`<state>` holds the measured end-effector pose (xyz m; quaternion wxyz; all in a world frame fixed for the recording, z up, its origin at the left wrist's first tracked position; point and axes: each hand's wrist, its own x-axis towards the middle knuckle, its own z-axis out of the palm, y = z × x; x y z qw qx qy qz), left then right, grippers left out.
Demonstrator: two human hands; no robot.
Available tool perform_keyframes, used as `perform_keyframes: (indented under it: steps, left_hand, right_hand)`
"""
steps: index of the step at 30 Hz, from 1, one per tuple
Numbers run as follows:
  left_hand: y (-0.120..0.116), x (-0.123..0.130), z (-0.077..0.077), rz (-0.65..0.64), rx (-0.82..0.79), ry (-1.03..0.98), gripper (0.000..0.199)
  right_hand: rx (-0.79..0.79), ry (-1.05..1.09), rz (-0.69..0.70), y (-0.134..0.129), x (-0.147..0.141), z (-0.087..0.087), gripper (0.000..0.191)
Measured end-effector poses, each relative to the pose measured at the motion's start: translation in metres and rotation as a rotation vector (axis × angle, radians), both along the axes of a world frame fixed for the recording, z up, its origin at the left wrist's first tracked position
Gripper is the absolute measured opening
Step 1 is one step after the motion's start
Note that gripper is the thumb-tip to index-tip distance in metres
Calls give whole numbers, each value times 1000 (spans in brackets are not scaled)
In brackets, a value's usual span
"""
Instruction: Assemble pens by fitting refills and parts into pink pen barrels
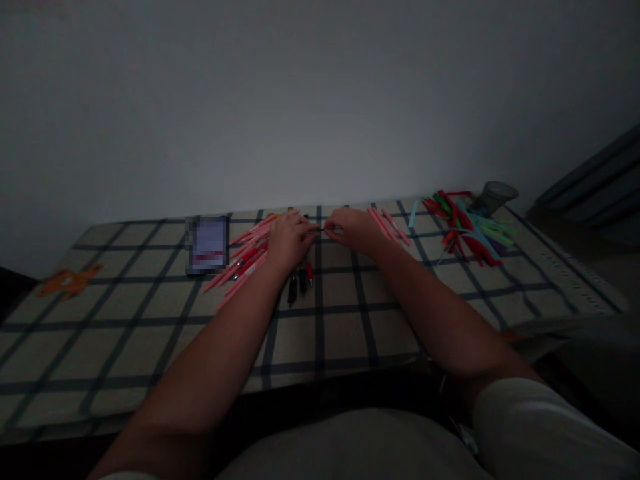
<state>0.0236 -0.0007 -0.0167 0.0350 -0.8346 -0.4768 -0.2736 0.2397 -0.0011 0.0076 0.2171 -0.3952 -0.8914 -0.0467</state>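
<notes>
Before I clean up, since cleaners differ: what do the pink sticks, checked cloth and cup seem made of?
Pink sticks: perhaps plastic; they look straight and stiff, finish too dim to judge.
Checked cloth: probably matte fabric, judging by its soft creases.
Cup: plastic or glass; it looks smooth and see-through, which leaves both open.

Seemingly a home, with a checked tablecloth (345,293) beside a plain wall (320,100).

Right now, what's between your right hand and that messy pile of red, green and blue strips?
Slim pink sticks and one pale-blue strip lie there, in the head view.
</notes>
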Motion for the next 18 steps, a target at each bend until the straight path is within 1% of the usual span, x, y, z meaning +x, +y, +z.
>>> perform_keyframes:
  steps: [6, 9, 14, 18]
  left_hand:
    - [-2, 0, 3, 17, 9, 1, 23]
    - [-3, 0, 4, 28, 1, 9, 23]
    - [-1, 0, 3, -17, -27, 47, 25]
    - [-1, 0, 4, -15, -45, 87, 27]
  right_hand:
    - [-13, -2, 39, 3, 3, 0, 19]
    - [-12, 1, 36, 3, 3, 0, 21]
    - [-18, -30, 20, 3, 1, -1, 23]
    - [-5, -31, 19, 5, 1, -2, 23]
